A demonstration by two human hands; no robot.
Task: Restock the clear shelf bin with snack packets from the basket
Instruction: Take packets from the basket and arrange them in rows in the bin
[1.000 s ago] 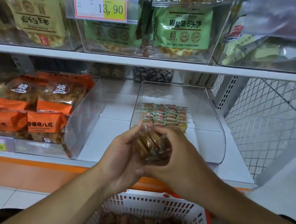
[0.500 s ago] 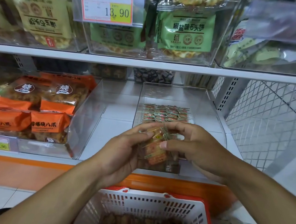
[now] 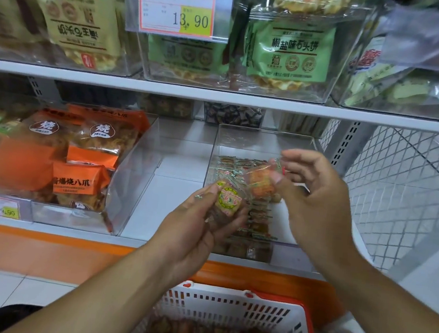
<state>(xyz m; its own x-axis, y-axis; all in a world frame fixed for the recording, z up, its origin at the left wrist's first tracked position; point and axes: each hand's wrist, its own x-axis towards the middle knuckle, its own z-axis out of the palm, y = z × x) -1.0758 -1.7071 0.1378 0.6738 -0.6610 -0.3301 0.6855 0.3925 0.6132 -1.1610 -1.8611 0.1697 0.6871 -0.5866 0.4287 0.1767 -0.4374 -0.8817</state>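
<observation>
Restocking step: the packets are being dealt out one at a time over the clear shelf bin (image 3: pixel 259 140), judging by one hand feeding the other.
Left hand: the left hand (image 3: pixel 193 226) grips a small bunch of snack packets (image 3: pixel 227 201) just in front of the bin's near wall, fingers curled round them, a yellow-green label facing up.
Right hand: the right hand (image 3: pixel 315 200) pinches a single orange packet (image 3: pixel 261 181) between thumb and fingertips, held above the bin's interior; the other fingers are loosely curled and apart.
Bin contents: a tidy row of packets (image 3: pixel 233 165) lies toward the back of the bin floor, with a few more near the front wall; much of the floor between is bare, so the bin looks far from full.
Basket: the white basket with red rim (image 3: pixel 228 305) sits low in front of the person, below the shelf edge, with brown packets heaped inside.
Neighbours: the bin of orange bags (image 3: pixel 84 157) stands on the same shelf to the left, well apart, and a price tag (image 3: pixel 176 8) hangs on the bin above.
Next move: I judge the right hand must lower the single packet beside the existing row, flat and aligned, then let go and return to the left hand for another.
Risk: the wrappers look slick, so the bunch could slip if the left hand's grip loosens.
</observation>
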